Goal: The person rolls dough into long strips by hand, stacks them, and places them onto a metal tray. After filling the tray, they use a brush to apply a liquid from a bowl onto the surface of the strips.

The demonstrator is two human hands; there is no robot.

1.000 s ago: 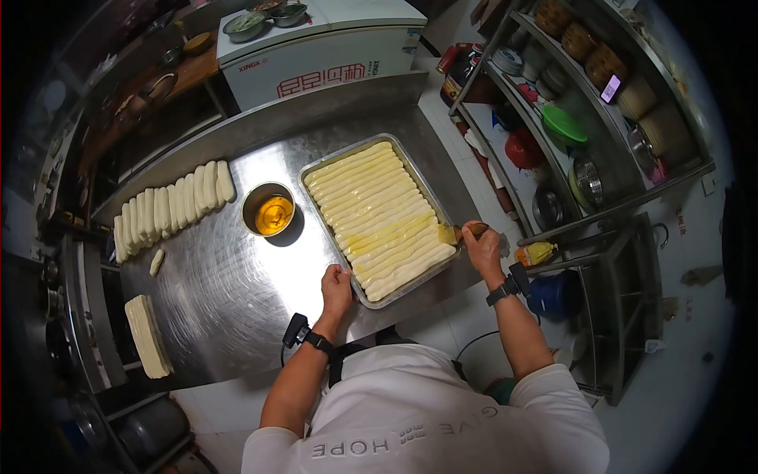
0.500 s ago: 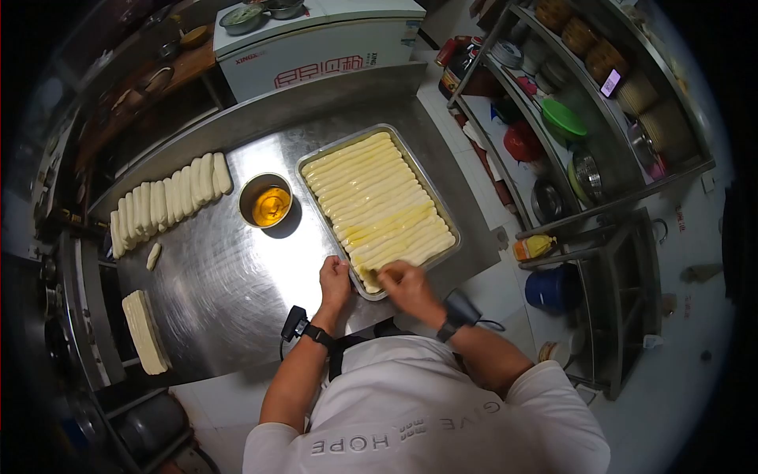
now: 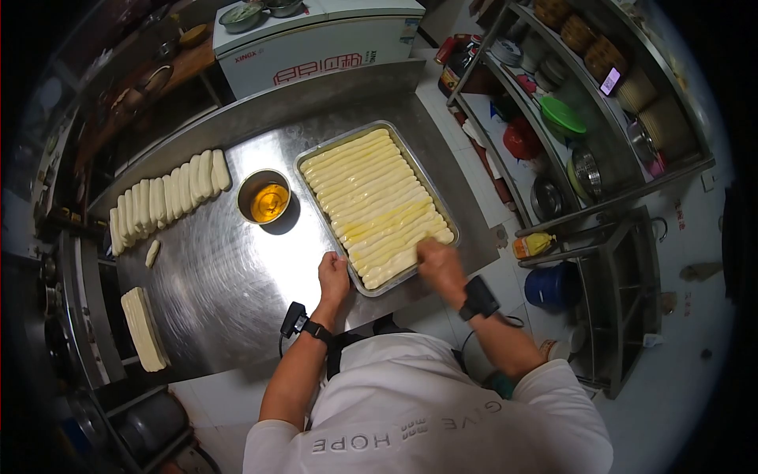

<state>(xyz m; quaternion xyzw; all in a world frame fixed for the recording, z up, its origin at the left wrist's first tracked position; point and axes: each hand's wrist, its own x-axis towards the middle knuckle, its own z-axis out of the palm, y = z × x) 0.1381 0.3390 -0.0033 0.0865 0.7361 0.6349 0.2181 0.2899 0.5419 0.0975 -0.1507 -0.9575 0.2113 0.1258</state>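
A rectangular metal tray holds rows of pale dough strips, glossy with yellow liquid toward the near half. My left hand is closed on the tray's near-left edge, its thumb by the rim. Over the near-right corner of the dough, my right hand is closed and slightly blurred; what it holds is hidden under the fingers. Left of the tray stands a round metal bowl with orange-yellow liquid in it.
On the steel table lie a row of dough rolls, a small dough piece and a stacked dough slab. A white chest freezer stands behind. Shelves with dishes and a blue bucket are right.
My right hand has moved right along the tray's near end, from the left corner to the right corner. My left hand stays at the tray's edge.
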